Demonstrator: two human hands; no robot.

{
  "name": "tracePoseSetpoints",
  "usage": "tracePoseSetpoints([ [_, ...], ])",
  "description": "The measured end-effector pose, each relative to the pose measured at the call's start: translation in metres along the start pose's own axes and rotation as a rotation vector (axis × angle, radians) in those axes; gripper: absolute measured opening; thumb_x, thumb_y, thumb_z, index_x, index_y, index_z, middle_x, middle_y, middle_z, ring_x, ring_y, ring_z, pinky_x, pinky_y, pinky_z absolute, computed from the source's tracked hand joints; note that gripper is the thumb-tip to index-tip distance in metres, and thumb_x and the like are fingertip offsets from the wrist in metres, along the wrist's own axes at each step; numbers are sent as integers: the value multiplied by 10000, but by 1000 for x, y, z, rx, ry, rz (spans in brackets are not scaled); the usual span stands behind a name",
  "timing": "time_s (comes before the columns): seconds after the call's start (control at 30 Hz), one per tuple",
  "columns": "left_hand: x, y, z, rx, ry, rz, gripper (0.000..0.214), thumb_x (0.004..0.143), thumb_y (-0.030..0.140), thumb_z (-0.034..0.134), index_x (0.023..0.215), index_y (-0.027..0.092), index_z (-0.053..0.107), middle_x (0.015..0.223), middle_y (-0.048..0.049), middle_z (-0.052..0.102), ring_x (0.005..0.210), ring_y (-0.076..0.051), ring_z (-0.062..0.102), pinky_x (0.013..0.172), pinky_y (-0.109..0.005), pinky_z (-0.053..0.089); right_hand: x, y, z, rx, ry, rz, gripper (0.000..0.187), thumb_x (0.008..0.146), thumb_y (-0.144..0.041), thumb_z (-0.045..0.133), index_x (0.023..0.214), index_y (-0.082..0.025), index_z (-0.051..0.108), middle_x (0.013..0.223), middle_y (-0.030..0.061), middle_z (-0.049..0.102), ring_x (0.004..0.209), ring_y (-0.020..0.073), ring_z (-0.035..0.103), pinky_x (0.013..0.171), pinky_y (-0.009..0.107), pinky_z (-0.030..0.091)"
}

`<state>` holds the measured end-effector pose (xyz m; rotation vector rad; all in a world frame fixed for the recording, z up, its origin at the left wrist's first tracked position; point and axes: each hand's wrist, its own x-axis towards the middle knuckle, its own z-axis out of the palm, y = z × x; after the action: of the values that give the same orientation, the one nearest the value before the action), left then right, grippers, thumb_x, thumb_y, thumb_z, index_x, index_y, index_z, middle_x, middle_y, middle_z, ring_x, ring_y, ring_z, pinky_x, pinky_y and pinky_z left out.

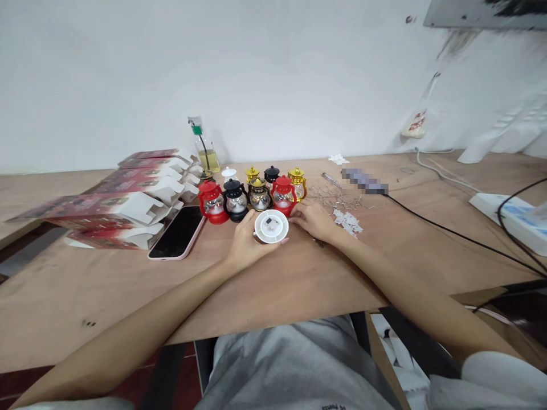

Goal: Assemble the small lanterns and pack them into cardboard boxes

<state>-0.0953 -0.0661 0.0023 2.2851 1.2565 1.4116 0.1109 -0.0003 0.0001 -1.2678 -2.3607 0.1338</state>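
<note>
My left hand [245, 242] is wrapped round a small white lantern [282, 233], its round base turned up towards me. A small dark part and pale pieces show in the middle of that base. Just right of it, my right hand [314, 220] is closed with its fingertips together; whatever they may hold is too small to make out. Behind my hands stand a red lantern [212, 202], a black lantern [235, 200], a black-and-gold lantern [260, 195] and another red lantern [284, 195]. Several more lanterns stand behind, including a gold lantern [298, 181].
Open red-and-white boxes [115, 208] lie stacked at left beside a phone [177, 232]. A bottle of yellowish liquid [208, 156] stands by the wall. Bent wires [342, 199], white pieces [348, 222] and a cabled, blurred-out device [365, 181] lie right. A power strip [508, 219] is farther right.
</note>
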Motion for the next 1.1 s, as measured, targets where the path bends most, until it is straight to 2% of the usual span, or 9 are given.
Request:
tracePoseSetpoints([
  [0.1,0,0,0,-2,-12,14,414,639,402,796,954,204,615,852,-14,593,778,-186,610,695,-320,530,1,1,1,-22,-3,-19,114,872,-251,598,885,-151,650,926,71,645,860,169,586,753,270,391],
  [0.3,0,0,0,-8,-27,20,419,646,403,790,959,187,614,883,-24,602,818,-183,618,723,-301,521,3,-1,2,-289,-20,-75,203,920,-280,516,926,-134,657,985,113,662,964,237,554,811,324,354],
  [0.5,1,0,0,11,-32,37,401,647,389,788,940,185,606,875,-26,593,814,-190,615,720,-304,513,1,-7,1,-465,-28,-148,273,956,-260,423,972,-111,651,1025,136,657,991,260,533,821,354,329],
  [0.63,0,-1,1,18,-33,61,395,651,389,785,938,188,602,860,-21,584,788,-182,611,698,-292,505,1,-10,1,-491,-21,-156,280,958,-209,388,986,-100,644,1030,145,654,985,257,527,819,353,323],
  [0.77,-1,-4,-1,120,-18,62,407,668,413,769,962,189,597,883,-24,576,805,-182,610,687,-274,491,1,-8,2,-417,12,-126,232,937,-222,440,959,-111,643,1005,140,658,968,247,539,832,344,335],
  [0.83,0,-6,-4,246,11,32,414,689,413,749,1003,195,590,903,-25,571,834,-191,612,680,-271,481,0,-7,2,-339,88,-124,212,931,-237,463,925,-128,644,966,126,661,936,235,554,821,338,356],
  [0.93,4,-6,-11,435,25,-69,427,711,418,721,1056,213,574,956,-30,577,891,-214,618,650,-268,468,-3,-12,-2,-143,327,-157,220,941,-262,452,894,-156,638,892,91,657,843,200,576,767,319,401],
  [1.03,7,-5,-16,534,-29,-186,439,721,435,701,1084,229,564,1029,-36,589,934,-234,623,631,-274,462,-9,-27,-9,76,577,-239,210,945,-266,450,897,-174,633,823,63,641,760,166,578,713,300,438],
  [1.1,9,-3,-17,557,-76,-226,454,723,427,697,1110,235,558,1061,-35,593,948,-240,626,640,-281,465,-14,-39,-13,158,637,-312,187,939,-256,468,893,-186,635,800,53,638,746,156,581,700,296,453],
])
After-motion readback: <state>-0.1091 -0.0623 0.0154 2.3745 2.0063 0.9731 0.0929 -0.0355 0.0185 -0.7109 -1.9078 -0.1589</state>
